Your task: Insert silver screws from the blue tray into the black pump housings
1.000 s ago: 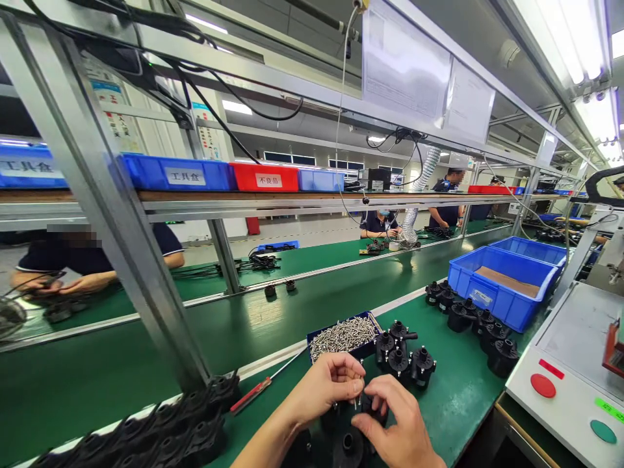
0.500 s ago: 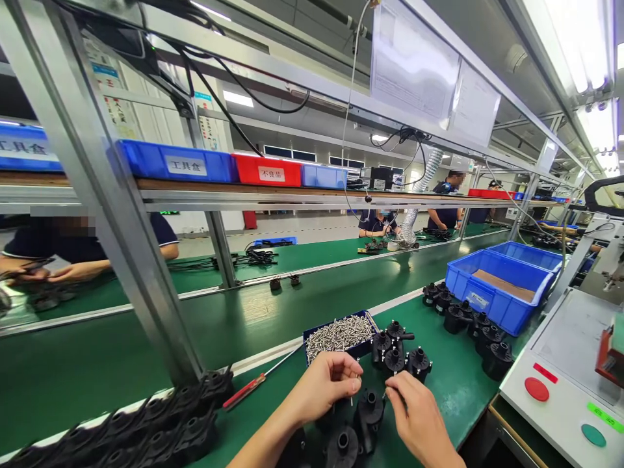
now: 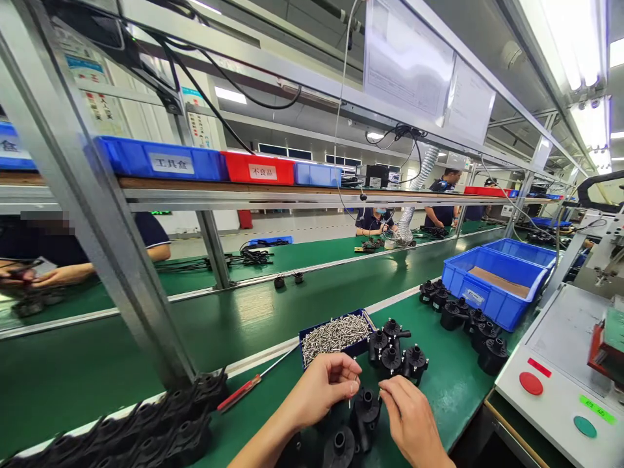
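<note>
My left hand (image 3: 327, 385) is curled closed just in front of the screw tray, with a thin silver screw (image 3: 350, 403) sticking down from its fingers. My right hand (image 3: 412, 416) has thumb and forefinger pinched at the right side of a black pump housing (image 3: 366, 411); the small screw in that pinch is mostly hidden. Nearer me stands another black housing (image 3: 338, 445), partly cut off by the frame. Behind my hands, several black housings (image 3: 390, 359) with screws standing in their edges sit close together. The blue tray (image 3: 363, 348) beside them is full of loose silver screws (image 3: 336, 335).
A red-handled screwdriver (image 3: 240, 393) lies left of my hands. Rows of black parts (image 3: 160, 422) fill the lower left. More housings (image 3: 492, 354) stand by a blue bin (image 3: 487, 296). A machine with red and green buttons (image 3: 531, 383) is at right. Co-workers sit across the conveyor.
The view has shifted slightly. My right hand stays pinched beside the housing and has moved a little toward it. My left hand keeps its closed hold on the screw.
</note>
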Demonstrator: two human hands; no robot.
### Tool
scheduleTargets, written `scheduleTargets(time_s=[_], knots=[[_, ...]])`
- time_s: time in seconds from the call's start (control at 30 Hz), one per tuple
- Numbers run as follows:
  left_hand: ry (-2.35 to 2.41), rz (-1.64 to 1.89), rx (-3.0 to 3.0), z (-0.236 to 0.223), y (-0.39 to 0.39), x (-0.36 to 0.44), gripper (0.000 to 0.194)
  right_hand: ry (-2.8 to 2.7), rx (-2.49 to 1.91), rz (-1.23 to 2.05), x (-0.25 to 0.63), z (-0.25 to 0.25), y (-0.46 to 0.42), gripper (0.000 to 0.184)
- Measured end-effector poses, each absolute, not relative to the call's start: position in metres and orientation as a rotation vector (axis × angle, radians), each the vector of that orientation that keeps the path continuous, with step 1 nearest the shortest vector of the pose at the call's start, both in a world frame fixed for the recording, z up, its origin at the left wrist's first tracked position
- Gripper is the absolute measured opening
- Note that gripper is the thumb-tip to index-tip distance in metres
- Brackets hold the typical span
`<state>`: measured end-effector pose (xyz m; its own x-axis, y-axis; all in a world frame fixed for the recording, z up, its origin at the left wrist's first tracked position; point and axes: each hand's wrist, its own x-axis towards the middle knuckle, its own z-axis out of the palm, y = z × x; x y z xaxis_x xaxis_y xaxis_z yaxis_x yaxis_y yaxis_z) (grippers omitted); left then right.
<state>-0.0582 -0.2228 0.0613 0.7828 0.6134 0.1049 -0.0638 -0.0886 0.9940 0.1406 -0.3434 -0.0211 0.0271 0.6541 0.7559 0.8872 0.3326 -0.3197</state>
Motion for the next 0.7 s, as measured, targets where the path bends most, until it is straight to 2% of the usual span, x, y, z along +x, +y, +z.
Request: scheduleTargets(time_s=[0.47, 0.57, 0.7], knots=[[0.471, 0.588, 1.564, 0.059, -0.226, -0.056, 0.038, -1.902, -1.483, -0.452, 0.145, -0.020, -0.348, 0.033], [0.452, 0.579, 1.539, 0.058, -0.228, -0.055, 0.039, -1.889, -1.467, -0.341, 0.141, -0.009, -0.354, 0.034], [0.386, 0.554, 1.476, 0.056, -0.231, -0.054, 0.052, -1.810, -1.285, -0.157, 0.127, 0.011, -0.357, 0.036]])
